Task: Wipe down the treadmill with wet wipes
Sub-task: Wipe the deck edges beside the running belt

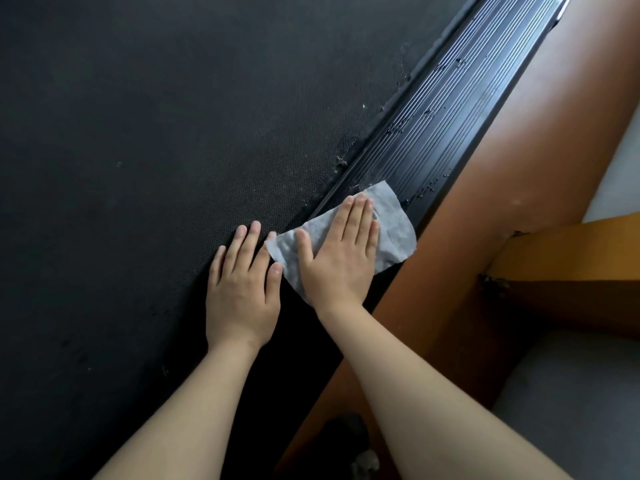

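The treadmill's black textured belt point(156, 150) fills the left of the view. Its ribbed black side rail point(450, 109) runs diagonally from the top right down to the centre, with dust clumps and water beads on it. A pale grey wet wipe point(394, 233) lies flat across the rail's lower end. My right hand point(341, 254) presses on the wipe with straight fingers. My left hand point(242, 289) rests flat on the belt just left of the wipe, its thumb close to the wipe's edge.
A brown wooden floor point(554, 140) runs along the rail's right side. A yellow-brown furniture piece point(571, 271) stands at the right, with a grey surface point(571, 393) below it. Dust clumps sit along the belt's edge point(341, 161).
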